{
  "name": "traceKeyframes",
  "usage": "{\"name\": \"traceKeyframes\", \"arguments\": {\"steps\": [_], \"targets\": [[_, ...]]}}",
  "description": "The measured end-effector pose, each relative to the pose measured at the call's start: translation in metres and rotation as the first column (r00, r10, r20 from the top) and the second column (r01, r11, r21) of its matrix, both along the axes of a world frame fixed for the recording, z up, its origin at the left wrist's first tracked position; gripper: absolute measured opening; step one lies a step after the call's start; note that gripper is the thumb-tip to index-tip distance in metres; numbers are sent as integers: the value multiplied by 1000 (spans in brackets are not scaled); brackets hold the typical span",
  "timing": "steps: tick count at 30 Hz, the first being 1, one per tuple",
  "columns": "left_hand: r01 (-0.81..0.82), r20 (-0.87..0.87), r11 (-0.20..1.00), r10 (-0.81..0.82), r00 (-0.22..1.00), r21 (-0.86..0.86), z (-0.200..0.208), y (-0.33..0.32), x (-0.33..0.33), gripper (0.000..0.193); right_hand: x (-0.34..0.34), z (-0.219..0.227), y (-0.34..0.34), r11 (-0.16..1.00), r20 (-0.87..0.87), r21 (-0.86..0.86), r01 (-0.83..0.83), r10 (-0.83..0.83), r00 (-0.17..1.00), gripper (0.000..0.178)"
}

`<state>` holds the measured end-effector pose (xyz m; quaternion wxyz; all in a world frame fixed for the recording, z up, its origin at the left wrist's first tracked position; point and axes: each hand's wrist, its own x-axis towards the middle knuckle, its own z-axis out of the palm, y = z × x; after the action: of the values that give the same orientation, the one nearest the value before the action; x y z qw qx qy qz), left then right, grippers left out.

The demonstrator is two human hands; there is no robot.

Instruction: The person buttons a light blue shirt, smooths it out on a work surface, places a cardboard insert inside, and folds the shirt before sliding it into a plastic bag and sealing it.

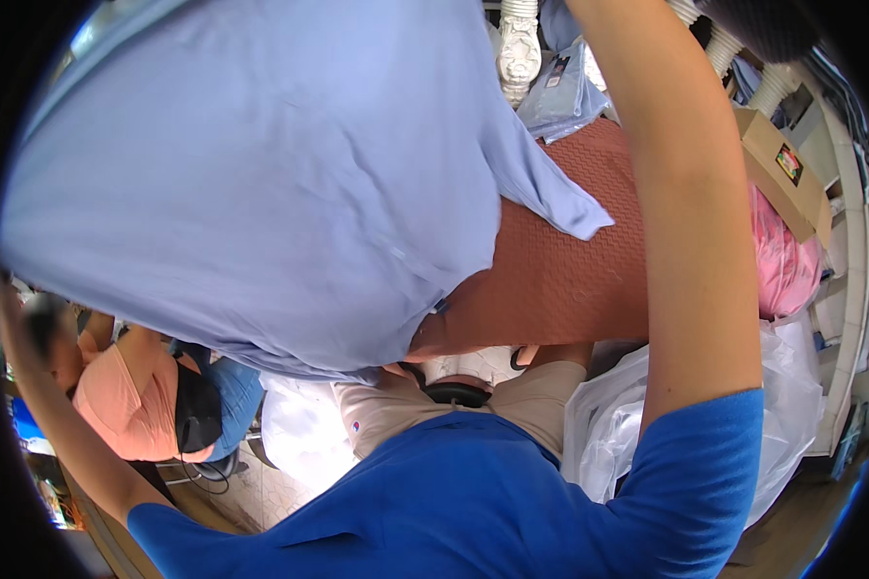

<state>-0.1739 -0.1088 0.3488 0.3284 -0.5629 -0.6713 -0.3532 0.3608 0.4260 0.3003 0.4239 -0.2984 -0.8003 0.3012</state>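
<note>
A large light-blue long-sleeved garment [261, 174] is spread wide across the left and middle of the head view. One sleeve trails to the right over a reddish-brown textured cloth [574, 289]. At the far left rim, my left hand [7, 289] meets the garment's edge, its fingers hidden in the cloth and the dark border. My right arm [695, 212] reaches up past the garment's right side and leaves the picture at the top, so that hand is out of sight.
A folded light-blue garment in clear plastic [562, 96] lies at the back, by white ornate posts [519, 48]. To the right are a cardboard box [782, 169], a pink bundle [784, 256] and clear plastic sheeting [603, 415]. A person in orange [130, 396] sits at lower left.
</note>
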Motion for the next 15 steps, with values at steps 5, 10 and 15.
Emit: {"name": "traceKeyframes", "arguments": {"steps": [5,10,15], "targets": [[116,219,982,-147,965,148,-28,-4,57,38,3,-17,11,1000,10,-8,20,-20,1000,25],[269,538,898,-426,728,347,-68,2,168,38,8,-26,18,1000,3,-4,16,-16,1000,25],[324,858,829,-507,88,456,-128,47,314,39,42,-51,33,998,35,-12,57,-56,998,25]]}}
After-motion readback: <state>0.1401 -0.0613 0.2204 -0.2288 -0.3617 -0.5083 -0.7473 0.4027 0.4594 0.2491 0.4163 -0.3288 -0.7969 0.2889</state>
